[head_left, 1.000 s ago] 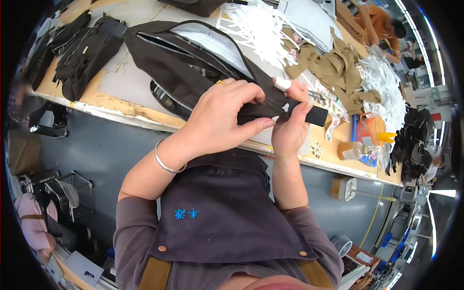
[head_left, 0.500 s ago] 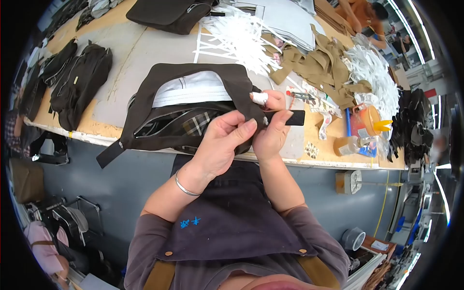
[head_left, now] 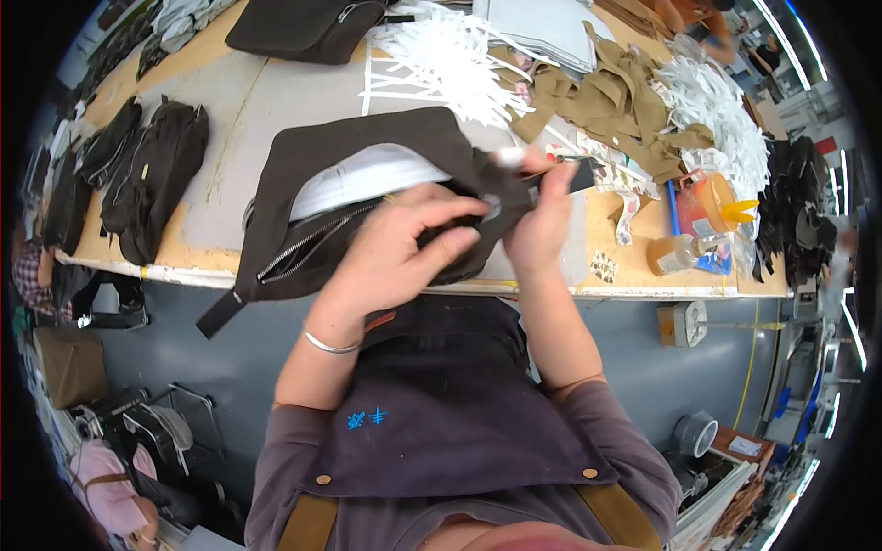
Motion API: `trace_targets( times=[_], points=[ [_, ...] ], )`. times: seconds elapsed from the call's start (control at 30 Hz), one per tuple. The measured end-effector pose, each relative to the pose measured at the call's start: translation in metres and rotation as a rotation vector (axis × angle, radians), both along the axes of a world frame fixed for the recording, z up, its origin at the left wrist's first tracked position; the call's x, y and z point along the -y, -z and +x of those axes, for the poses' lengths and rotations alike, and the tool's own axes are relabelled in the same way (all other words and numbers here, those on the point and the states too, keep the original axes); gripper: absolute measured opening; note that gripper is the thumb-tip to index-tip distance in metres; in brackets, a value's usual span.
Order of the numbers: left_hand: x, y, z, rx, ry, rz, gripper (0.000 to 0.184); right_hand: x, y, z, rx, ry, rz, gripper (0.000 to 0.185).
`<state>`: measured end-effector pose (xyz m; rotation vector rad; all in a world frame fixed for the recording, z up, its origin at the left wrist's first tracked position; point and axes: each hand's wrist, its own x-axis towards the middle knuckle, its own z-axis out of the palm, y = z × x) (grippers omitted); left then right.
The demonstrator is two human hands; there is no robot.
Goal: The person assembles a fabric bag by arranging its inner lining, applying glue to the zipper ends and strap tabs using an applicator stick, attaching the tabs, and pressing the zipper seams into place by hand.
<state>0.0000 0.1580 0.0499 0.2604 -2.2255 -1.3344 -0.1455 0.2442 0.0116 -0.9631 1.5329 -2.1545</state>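
A dark brown bag lies at the table's front edge, its zipped opening and white lining showing. My left hand is over the bag's open middle, fingers curled with thumb and forefinger apart and a silver bangle on the wrist. At the bag's right corner, my right hand pinches the dark strap, whose end sticks out to the right past the thumb. White tape wraps one finger of this hand, which is blurred. A second strap tab hangs over the table edge at the bag's left corner.
White strips and brown fabric scraps are heaped behind the bag. An orange container and a glue bottle stand at the right. More dark bags lie left. People are at the far right and lower left.
The bag first turned flatter, its flap and left tab coming into view, then tilted slightly. My left hand has come off the bag's right corner and its thumb and forefinger have parted.
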Motion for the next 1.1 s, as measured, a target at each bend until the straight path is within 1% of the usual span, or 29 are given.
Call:
trace_targets(
  times=[0.07,0.1,0.2,0.23,0.33,0.4,0.47,0.5,0.53,0.57,0.6,0.63,0.67,0.73,0.77,0.8,0.87,0.9,0.97,1.0,1.03,1.07,1.1],
  points=[
    [0.011,-0.001,0.010,0.105,-0.154,-0.286,0.019,-0.002,-0.009,-0.015,0.280,-0.074,-0.217,0.055],
    [0.011,-0.003,0.013,0.186,-0.191,-0.321,0.019,0.002,-0.022,-0.017,0.203,-0.003,-0.215,0.057],
    [0.013,-0.009,0.021,0.399,-0.242,-0.543,0.019,0.013,-0.033,-0.031,0.256,0.061,-0.075,0.056],
    [0.015,-0.012,0.020,0.427,-0.226,-0.504,0.020,0.016,-0.031,-0.045,0.365,0.009,-0.043,0.051],
    [0.030,0.005,0.014,0.290,-0.197,-0.402,0.022,0.006,-0.044,-0.061,-0.076,0.466,-0.145,0.044],
    [0.031,0.007,0.008,0.289,-0.216,-0.384,0.022,-0.010,-0.075,-0.047,-0.355,0.494,-0.505,0.035],
    [0.035,0.014,-0.003,0.250,-0.201,-0.396,0.023,-0.024,-0.097,-0.012,-0.560,0.155,-0.370,0.030],
    [0.037,0.019,-0.008,0.209,-0.169,-0.469,0.026,-0.026,-0.101,0.002,-0.658,-0.016,-0.299,0.029],
    [0.039,0.026,-0.010,0.246,-0.166,-0.494,0.028,-0.023,-0.104,0.010,-0.871,-0.208,0.000,0.024],
    [0.041,0.032,-0.012,0.281,-0.165,-0.521,0.029,-0.013,-0.110,0.026,-0.988,-0.338,0.167,0.019],
    [0.042,0.035,-0.012,0.317,-0.164,-0.547,0.031,-0.005,-0.100,0.019,-1.230,-0.335,0.313,0.017],
    [0.041,0.031,-0.009,0.322,-0.213,-0.568,0.028,0.000,-0.085,0.005,-1.265,-0.288,0.457,0.016],
    [0.043,0.030,-0.008,0.390,-0.173,-0.626,0.025,0.000,-0.076,-0.007,-1.295,-0.240,0.601,0.014],
    [0.053,0.027,-0.006,0.527,-0.101,-0.741,0.019,-0.001,-0.081,-0.013,-1.261,-0.317,0.708,0.013],
    [0.058,0.037,-0.009,0.537,-0.142,-0.765,0.015,-0.001,-0.083,-0.014,-1.243,-0.356,0.759,0.013],
    [0.060,0.029,-0.005,0.497,-0.080,-0.560,0.014,0.000,-0.083,-0.015,-1.264,-0.354,0.767,0.013],
    [0.064,-0.008,0.006,0.401,0.044,-0.167,0.012,0.003,-0.081,-0.017,-1.306,-0.338,0.776,0.012],
    [0.065,-0.019,0.010,0.346,0.107,0.026,0.011,0.005,-0.082,-0.022,-1.223,-0.312,0.783,0.012],
    [0.065,-0.032,0.019,0.165,-0.004,-0.115,0.009,0.016,-0.088,-0.032,-1.063,-0.260,0.773,0.012],
    [0.064,-0.036,0.024,0.077,-0.056,-0.185,0.008,0.021,-0.092,-0.030,-1.046,-0.244,0.716,0.014],
    [0.064,-0.039,0.025,0.139,-0.107,-0.235,0.008,0.025,-0.098,-0.027,-1.023,-0.227,0.662,0.016],
    [0.066,-0.036,0.025,0.147,-0.123,-0.264,0.008,0.028,-0.105,-0.023,-0.998,-0.210,0.609,0.019],
    [0.068,-0.028,0.023,0.155,-0.137,-0.288,0.009,0.031,-0.114,-0.010,-0.915,-0.219,0.387,0.024]
  ],
)
